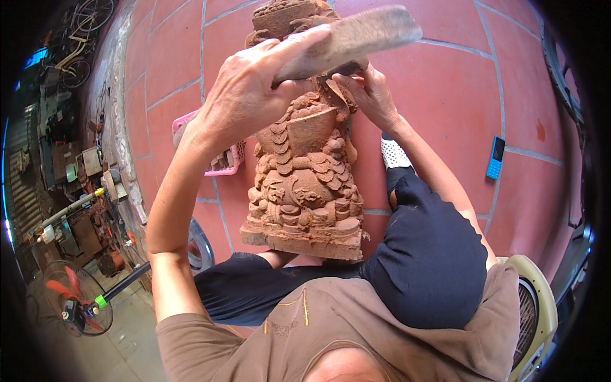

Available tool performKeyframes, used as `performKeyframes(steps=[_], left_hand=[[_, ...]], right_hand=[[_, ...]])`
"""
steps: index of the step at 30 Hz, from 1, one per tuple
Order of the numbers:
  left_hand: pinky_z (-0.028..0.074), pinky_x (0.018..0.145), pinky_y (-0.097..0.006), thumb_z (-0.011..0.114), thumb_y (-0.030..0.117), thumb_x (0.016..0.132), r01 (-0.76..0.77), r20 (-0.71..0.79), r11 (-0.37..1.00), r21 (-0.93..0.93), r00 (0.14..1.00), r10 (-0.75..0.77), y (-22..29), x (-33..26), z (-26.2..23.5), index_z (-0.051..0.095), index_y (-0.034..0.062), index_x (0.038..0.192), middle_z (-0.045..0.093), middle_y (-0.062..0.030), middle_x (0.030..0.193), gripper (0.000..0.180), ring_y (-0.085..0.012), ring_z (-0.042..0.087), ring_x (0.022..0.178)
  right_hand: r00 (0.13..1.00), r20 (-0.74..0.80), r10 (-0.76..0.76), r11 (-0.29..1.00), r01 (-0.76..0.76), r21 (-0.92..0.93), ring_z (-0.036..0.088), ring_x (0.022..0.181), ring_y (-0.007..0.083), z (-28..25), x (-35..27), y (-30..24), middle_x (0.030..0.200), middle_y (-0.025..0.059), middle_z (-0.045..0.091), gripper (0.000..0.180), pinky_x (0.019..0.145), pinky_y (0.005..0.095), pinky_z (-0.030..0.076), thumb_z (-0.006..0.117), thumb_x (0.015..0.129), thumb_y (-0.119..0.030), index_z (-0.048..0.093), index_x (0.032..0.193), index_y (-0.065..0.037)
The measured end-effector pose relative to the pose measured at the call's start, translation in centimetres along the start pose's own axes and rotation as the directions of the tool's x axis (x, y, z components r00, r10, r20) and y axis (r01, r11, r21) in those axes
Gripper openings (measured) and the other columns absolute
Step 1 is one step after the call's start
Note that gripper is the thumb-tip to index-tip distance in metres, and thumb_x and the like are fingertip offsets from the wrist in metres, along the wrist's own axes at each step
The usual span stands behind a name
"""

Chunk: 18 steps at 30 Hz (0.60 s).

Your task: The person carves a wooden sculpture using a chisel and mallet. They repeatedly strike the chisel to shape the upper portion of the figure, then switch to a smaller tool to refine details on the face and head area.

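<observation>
Reddish-brown all over, the carving is on the red floor tiles in front of the person, its wide base close to the crossed dark trousers and its narrower upper part pointing away. Rows of overlapping discs, rounded lumps and a flared, bowl-like shape are cut in relief down its length.

The left hand holds a worn, grey-brown block, the fingers closed round its near end, thumb underneath and index finger stretched along it. The block slants over the upper carving, its far end out to the right, and hides part of it; whether the two touch, I cannot tell. The right hand is beneath the block at the carving's upper right side, its fingers bent close together around something dark; whether they grip a separate piece or the carving itself is unclear.

Left of the carving sits a pink basket with things inside, partly hidden by the left forearm. A blue phone lies on the tiles well to the right. A white shoe shows beside the carving, and a fan with red blades stands at lower left.
</observation>
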<state>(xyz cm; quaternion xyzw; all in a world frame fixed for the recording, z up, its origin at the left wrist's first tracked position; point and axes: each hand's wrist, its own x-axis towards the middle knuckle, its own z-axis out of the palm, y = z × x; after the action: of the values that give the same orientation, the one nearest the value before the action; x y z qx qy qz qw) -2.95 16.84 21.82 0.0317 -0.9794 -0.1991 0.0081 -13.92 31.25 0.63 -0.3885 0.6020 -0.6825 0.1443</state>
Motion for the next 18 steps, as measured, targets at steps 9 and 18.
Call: performKeyframes(steps=[9, 18], left_hand=[[0.054, 0.089, -0.038, 0.075, 0.006, 0.080, -0.025, -0.072, 0.996, -0.088, 0.997, 0.019, 0.3, -1.2, -0.5, 0.055, 0.0191, 0.142, 0.069, -0.0177, 0.120, 0.066, -0.0266, 0.069, 0.101], [0.054, 0.077, -0.045, 0.071, 0.014, 0.084, -0.064, 0.075, 0.964, 0.257, 0.996, 0.046, 0.2, -1.4, 1.1, 0.049, 0.0248, 0.146, 0.064, -0.0173, 0.097, 0.067, -0.0344, 0.067, 0.087]], right_hand=[[1.000, -0.001, -0.003, 0.999, 0.003, -0.041, 0.071, 0.090, 0.0175, 0.0, -0.9, -0.8, 0.098, 0.0098, 0.071, 0.029, 0.077, 0.0314, 0.061, 0.069, 0.094, -0.010, 0.056, 0.118, -0.003], [1.000, 0.018, -0.021, 0.984, 0.024, -0.175, 0.074, 0.091, 0.0223, -0.2, -0.8, 0.9, 0.098, 0.0144, 0.074, 0.027, 0.077, 0.0337, 0.060, 0.072, 0.092, -0.013, 0.062, 0.112, 0.001]])
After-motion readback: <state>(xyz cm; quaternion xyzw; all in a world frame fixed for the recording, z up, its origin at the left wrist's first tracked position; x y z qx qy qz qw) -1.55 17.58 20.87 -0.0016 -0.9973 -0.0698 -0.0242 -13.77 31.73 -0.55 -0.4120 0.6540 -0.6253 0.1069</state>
